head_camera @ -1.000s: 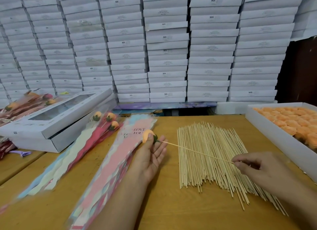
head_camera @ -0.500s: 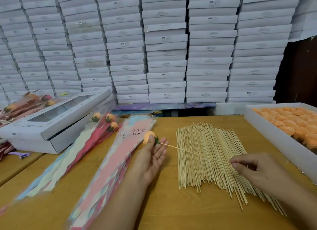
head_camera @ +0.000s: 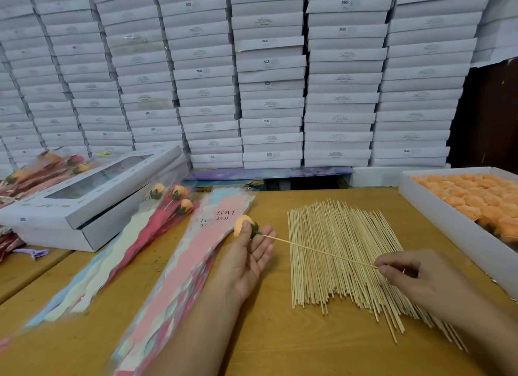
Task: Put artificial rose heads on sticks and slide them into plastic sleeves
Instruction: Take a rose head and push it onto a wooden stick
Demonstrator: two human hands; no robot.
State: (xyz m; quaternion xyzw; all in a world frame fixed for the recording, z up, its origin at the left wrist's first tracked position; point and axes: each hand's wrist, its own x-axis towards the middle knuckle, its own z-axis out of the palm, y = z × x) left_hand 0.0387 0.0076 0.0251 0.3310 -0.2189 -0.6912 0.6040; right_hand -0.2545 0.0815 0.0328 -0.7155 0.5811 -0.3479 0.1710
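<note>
- Head view: an orange rose head is pinched by the left hand, with the thumb laid over its front and the other fingers extended behind it, palm turned up.
- A thin stick is seen running from the green base of the rose head down to the right, where its far end is pinched between the thumb and curled forefinger of the right hand.
- The held stick is carried just above a loose pile of sticks spread on the wooden table.
- The rose head is held over the upper end of a stack of plastic sleeves, pink on top and printed "LOVE YOU", which lies on the table just left of the left hand.
- Further left, a second fan of sleeves is laid out, with three finished roses already sheathed at its top.
- A white tray filled with orange rose heads is set at the right edge of the table.
- A windowed grey gift box is placed at the left, with more wrapped roses behind it.
- A wall of stacked white boxes fills the background.
</note>
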